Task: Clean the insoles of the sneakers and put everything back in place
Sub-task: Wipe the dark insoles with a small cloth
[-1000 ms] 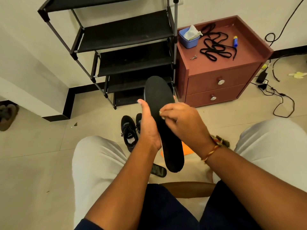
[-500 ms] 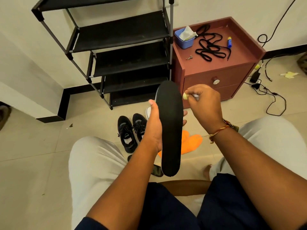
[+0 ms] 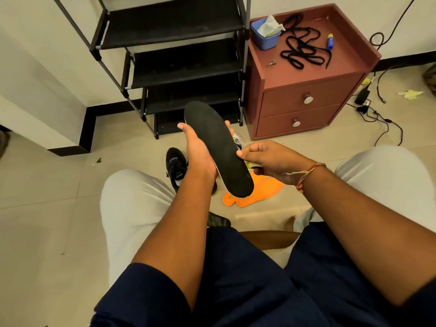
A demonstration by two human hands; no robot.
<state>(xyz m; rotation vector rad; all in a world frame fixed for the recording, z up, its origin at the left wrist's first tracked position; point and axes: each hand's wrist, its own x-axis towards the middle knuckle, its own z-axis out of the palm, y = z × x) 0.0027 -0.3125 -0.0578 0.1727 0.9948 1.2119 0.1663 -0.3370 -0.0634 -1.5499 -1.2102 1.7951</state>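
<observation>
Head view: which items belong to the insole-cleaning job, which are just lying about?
Job: black insole, left hand holding it, right hand with yellowish wipe, black sneaker, orange insoles, wipe tub, laces.
Lying about: charger, blue tube, metal clip, paper scrap.

Matt black insole (image 3: 218, 149); glossy reddish wooden-looking cabinet (image 3: 304, 90) with shiny metal knobs (image 3: 308, 99); smooth floor tiles (image 3: 47, 220).

Red-brown cabinet (image 3: 280, 103): two drawers, round metal knobs (image 3: 308, 99), against white wall (image 3: 368, 10).
Black open-shelf rack (image 3: 179, 64): just beside cabinet, on its left.
Black skirting board (image 3: 404, 60): wall foot, right of cabinet.
Beige floor tiles (image 3: 42, 180): before cabinet.
Black cables (image 3: 387, 128): floor, right of cabinet.
</observation>
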